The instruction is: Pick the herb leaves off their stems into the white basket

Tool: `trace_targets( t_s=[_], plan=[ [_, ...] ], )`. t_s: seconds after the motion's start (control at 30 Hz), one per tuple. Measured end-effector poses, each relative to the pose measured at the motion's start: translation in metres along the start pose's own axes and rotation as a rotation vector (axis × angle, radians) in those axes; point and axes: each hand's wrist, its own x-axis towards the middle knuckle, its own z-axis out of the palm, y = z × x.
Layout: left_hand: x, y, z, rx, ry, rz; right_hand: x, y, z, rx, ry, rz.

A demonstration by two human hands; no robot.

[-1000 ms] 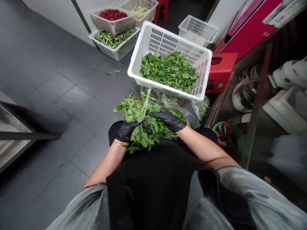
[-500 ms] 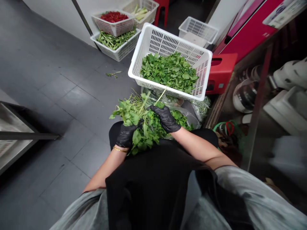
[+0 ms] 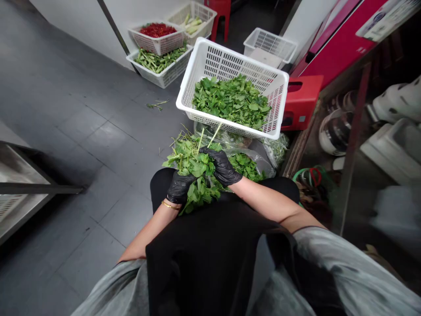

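Note:
Black gloves cover both hands above my lap. My left hand (image 3: 180,186) is closed around a bunch of leafy greens (image 3: 200,193), whose leaves hang over the lap. Close beside it, my right hand (image 3: 223,166) is curled on stems of the same greens, with pale stem ends sticking up past its fingers. The fingertips are partly covered by leaves. Just beyond the hands stands a white slotted basket (image 3: 279,131), holding a heap of picked green leaves (image 3: 233,101). A clear plastic bag (image 3: 263,162) with more greens lies right of my right hand.
White baskets of red chillies (image 3: 158,30) and green pods (image 3: 158,61) are stacked at the back left. A red stool (image 3: 304,103) stands right of the big basket. Shelving with pots (image 3: 335,131) runs along the right. A metal rack (image 3: 39,188) is at left; stray stems (image 3: 158,104) lie on the floor.
My left hand has moved slightly right, and the two hands are closer together. The bunch has shifted right and is more gathered, with two pale stems now upright by my right hand.

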Motion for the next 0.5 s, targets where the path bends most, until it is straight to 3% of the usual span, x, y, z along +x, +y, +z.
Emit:
trace_targets(
  t_s=[0.17, 0.27, 0.33, 0.43, 0.5],
  plan=[
    [-0.01, 0.007, -0.007, -0.068, -0.006, -0.101, 0.004, -0.011, -0.019, -0.283, -0.442, -0.063],
    [-0.016, 0.016, -0.01, -0.097, -0.085, -0.183, 0.017, -0.024, -0.039, -0.529, -0.558, -0.138],
    [-0.018, 0.02, -0.01, -0.112, -0.113, -0.196, 0.025, -0.032, -0.051, -0.577, -0.448, -0.186],
    [-0.016, 0.021, -0.008, -0.091, -0.08, -0.163, 0.027, -0.034, -0.061, -0.456, -0.141, -0.233],
    [-0.013, 0.02, -0.005, -0.053, -0.023, -0.145, 0.021, -0.028, -0.059, -0.351, -0.116, -0.178]
  ],
)
